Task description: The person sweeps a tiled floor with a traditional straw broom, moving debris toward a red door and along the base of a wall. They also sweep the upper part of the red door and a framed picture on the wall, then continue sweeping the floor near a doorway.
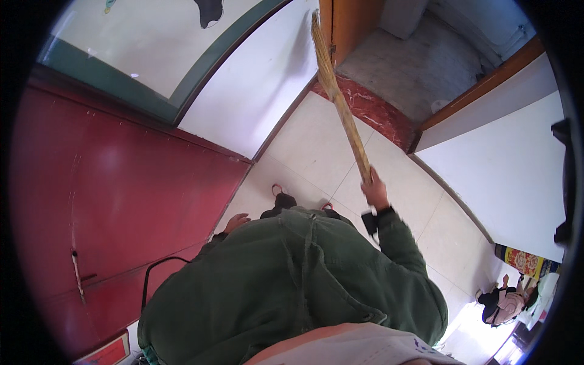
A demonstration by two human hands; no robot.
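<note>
My right hand (376, 190) is closed around the lower end of a straw broom (346, 114), which is raised and slants away from me. The broom's bristle tips reach up in front of the white wall beside the orange door frame. At my left side, near the red door, my left hand (237, 222) shows only in part, low against the green jacket; nothing is seen in it. A black device is strapped at my right wrist.
A red marble threshold (374, 109) leads into a room with a grey floor. On the left stands a red door (127, 182) with a handle. White walls flank the tiled floor (315, 159). Far right, another person in pink and black is near a patterned cloth (524, 262).
</note>
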